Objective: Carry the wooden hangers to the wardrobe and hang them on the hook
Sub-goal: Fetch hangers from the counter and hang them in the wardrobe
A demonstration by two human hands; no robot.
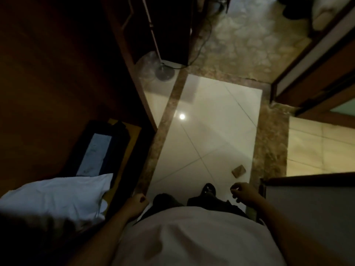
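Observation:
I look straight down at a dim hallway floor. My left hand [136,205] hangs at my side with the fingers curled into a loose fist, and nothing shows in it. My right hand [244,191] hangs on the other side with fingers half curled and nothing in it. No wooden hangers and no hook are in view. A tall dark wooden panel [57,73], perhaps the wardrobe side, fills the left. My white shirt and dark shoes [209,189] take up the lower middle.
A white pillow [55,196] and folded dark clothes [101,150] lie on a low shelf at the left. A fan base [165,71] with a cable stands ahead. A small brown block [238,170] lies on the white tiles. Door frames [311,73] stand at the right.

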